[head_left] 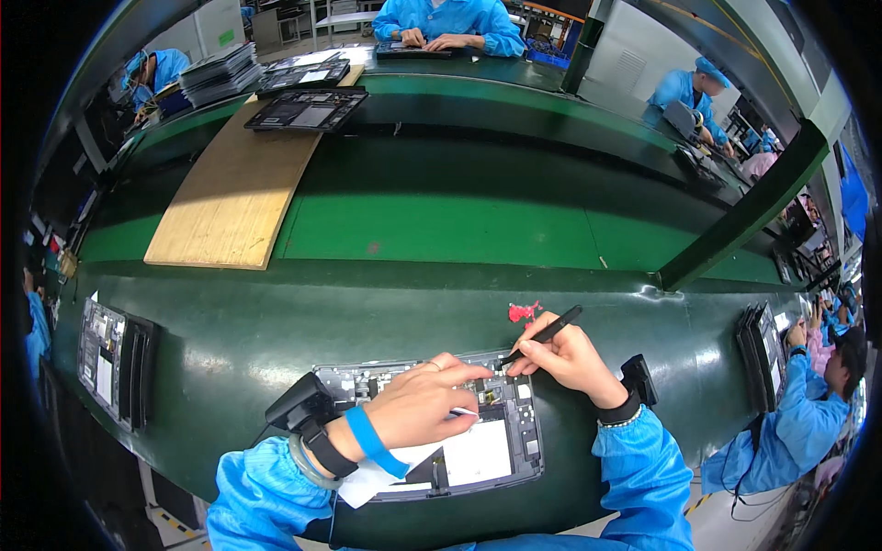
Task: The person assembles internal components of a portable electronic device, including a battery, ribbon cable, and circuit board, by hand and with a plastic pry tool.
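An opened laptop base (pixel 533 432) lies in front of me, its circuit boards and pale flat panels exposed. My left hand (pixel 413 404) rests over its middle, index finger stretched toward the upper boards. Between that thumb and the curled fingers shows a thin white piece (pixel 465 411). A folded white sheet (pixel 367 479) lies under the left wrist and sticks out past the base's near edge. My right hand (pixel 571 360) grips a black pen-shaped tool (pixel 549 329), with its lower end at the base's upper edge near my left index fingertip.
Small red scraps (pixel 522 312) lie beyond the base. Stacked opened laptop bases stand at the left (pixel 115 363) and right (pixel 763 358). Past the bench edge are a wooden board (pixel 225 197), another opened base (pixel 308 110) and a green post (pixel 744 211). Several co-workers in blue sit around.
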`<action>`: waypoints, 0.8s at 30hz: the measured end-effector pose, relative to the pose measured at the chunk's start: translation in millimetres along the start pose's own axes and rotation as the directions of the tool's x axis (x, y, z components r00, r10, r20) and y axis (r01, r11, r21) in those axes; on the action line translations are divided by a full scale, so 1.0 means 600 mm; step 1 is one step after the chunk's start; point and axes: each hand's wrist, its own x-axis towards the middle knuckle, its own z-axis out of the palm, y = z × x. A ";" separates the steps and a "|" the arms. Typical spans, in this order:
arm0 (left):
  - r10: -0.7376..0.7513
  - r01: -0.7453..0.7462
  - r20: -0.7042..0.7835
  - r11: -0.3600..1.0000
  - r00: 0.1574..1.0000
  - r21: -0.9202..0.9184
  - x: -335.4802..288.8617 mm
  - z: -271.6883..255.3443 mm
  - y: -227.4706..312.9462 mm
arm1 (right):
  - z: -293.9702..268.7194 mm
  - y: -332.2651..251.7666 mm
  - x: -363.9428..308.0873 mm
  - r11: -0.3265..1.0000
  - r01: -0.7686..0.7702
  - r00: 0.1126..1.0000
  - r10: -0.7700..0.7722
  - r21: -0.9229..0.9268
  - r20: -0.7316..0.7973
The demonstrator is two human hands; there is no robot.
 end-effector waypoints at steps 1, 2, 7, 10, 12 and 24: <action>-0.001 0.001 0.004 1.000 1.000 -0.002 0.003 0.001 0.001 | -0.004 -0.001 0.002 1.000 -0.003 1.000 0.004 -0.023 0.024; -0.005 0.005 0.013 1.000 1.000 0.025 0.005 0.001 0.004 | -0.007 0.000 0.004 1.000 -0.006 1.000 0.006 -0.019 0.022; -0.012 0.010 0.031 0.999 0.999 0.048 0.011 0.003 0.003 | -0.016 0.004 0.009 1.000 -0.015 0.997 0.014 0.009 0.079; -0.014 0.012 0.034 0.999 0.999 0.045 0.012 0.003 0.002 | -0.014 -0.001 0.009 1.000 -0.005 0.997 0.005 0.000 0.083; -0.011 0.010 0.031 0.999 0.999 0.048 0.013 0.003 0.002 | -0.012 0.002 0.009 1.000 -0.005 0.998 0.004 0.007 0.070; -0.006 0.004 0.043 0.998 0.999 0.056 0.014 0.001 0.007 | -0.011 0.001 0.009 0.999 -0.005 0.998 0.008 -0.046 0.062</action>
